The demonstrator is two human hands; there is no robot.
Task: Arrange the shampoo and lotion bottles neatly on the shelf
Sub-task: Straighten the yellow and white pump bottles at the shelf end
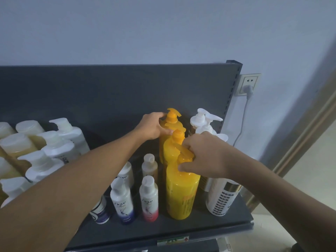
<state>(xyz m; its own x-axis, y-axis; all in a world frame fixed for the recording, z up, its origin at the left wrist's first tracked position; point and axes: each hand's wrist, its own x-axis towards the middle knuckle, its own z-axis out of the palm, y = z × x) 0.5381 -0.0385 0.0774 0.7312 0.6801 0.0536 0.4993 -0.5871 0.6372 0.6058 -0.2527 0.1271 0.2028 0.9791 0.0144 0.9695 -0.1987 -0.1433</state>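
The left forearm point(76, 171) crosses the dark shelf point(181, 231). Three yellow pump bottles stand in a line front to back. The right hand point(203, 155) has its grip clenched around the front yellow bottle point(181, 193) at the pump; the left hand point(154, 126) grips the rear yellow bottle point(171, 122) at its shoulder. Small Dove bottles point(123, 202) stand just left.

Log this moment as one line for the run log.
left hand: on rear yellow bottle | right hand: grip on front yellow bottle pump | yellow bottles: row of three | shelf: arranging unfinished
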